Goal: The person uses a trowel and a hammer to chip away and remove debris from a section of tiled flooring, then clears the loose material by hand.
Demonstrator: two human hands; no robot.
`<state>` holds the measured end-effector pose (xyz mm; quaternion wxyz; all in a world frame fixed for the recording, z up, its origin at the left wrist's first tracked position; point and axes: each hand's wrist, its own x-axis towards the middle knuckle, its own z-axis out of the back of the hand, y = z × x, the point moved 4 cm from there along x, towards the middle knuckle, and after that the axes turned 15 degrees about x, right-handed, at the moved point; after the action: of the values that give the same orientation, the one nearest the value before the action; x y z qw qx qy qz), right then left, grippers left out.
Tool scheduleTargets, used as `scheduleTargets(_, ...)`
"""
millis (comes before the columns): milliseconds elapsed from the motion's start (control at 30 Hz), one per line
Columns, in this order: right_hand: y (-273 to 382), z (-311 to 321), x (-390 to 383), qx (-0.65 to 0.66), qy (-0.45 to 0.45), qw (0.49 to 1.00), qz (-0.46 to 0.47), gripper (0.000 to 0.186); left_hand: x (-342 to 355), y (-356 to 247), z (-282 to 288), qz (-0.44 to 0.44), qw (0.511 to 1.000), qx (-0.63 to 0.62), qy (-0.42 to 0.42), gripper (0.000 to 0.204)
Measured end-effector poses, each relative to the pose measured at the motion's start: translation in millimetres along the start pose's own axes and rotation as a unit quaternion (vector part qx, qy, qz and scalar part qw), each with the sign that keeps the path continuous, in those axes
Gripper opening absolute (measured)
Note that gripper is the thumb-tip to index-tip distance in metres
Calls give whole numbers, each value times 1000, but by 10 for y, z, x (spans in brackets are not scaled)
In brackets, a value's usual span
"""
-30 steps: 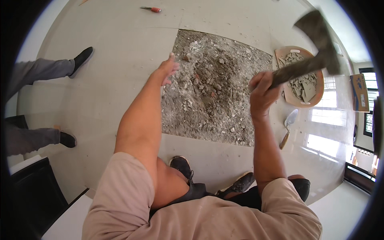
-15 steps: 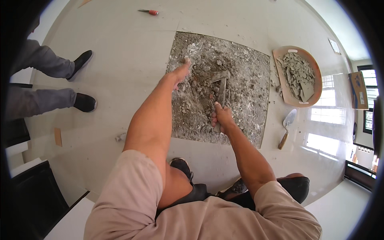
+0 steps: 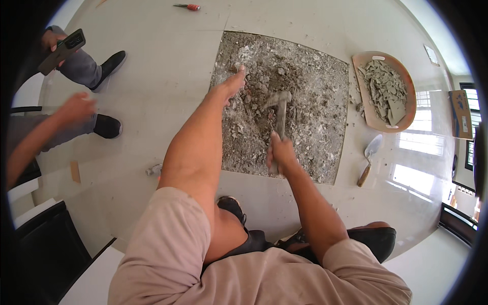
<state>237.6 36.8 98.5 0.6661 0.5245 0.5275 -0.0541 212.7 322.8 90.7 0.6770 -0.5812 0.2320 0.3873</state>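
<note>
My right hand [image 3: 281,152] is wrapped round the wooden handle of a hammer [image 3: 281,118]. The hammer's head, blurred by motion, is over a square patch of broken rubble [image 3: 310,122] set into the tiled floor. At the left side of that patch is my left hand [image 3: 234,85], empty, its fingers apart over the loose grey debris. Part of its palm side is hidden from view.
An orange tub [image 3: 410,96] with broken grey chips stands right of the patch, a trowel [image 3: 369,158] below it. A red-handled tool [image 3: 190,7] lies at the far left. On the left sits another person holding a phone [image 3: 63,51]; a cardboard box [image 3: 460,115] stands far right.
The hammer head has shifted slightly left and blurred, still in my right hand. My left hand stays near its place. The other person's hands and phone have come into view.
</note>
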Motion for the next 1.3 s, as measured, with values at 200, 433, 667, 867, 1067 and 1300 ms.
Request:
scheduleTargets(200,349,-320,38,344,64,923,-159,32,-26,227,155,40,999,19,8,98)
scheduleTargets(433,601,-299,69,639,273,674,-252,31,111,-7,31,18,999,17,-37,96)
scheduleTargets(667,894,-49,-541,194,61,978,-38,31,294,77,193,-4,990,93,-105,61)
scheduleTargets(867,766,819,-1710,-76,30,992,-99,28,418,-35,-237,-69,936,327,-113,66)
scheduleTargets(1067,396,1169,-1784,-113,-7,989,-91,30,521,-459,-668,-16,908,376,-185,52)
scheduleTargets(1300,219,1198,-1581,-103,19,987,-119,32,517,-144,-206,-131,886,383,-224,48)
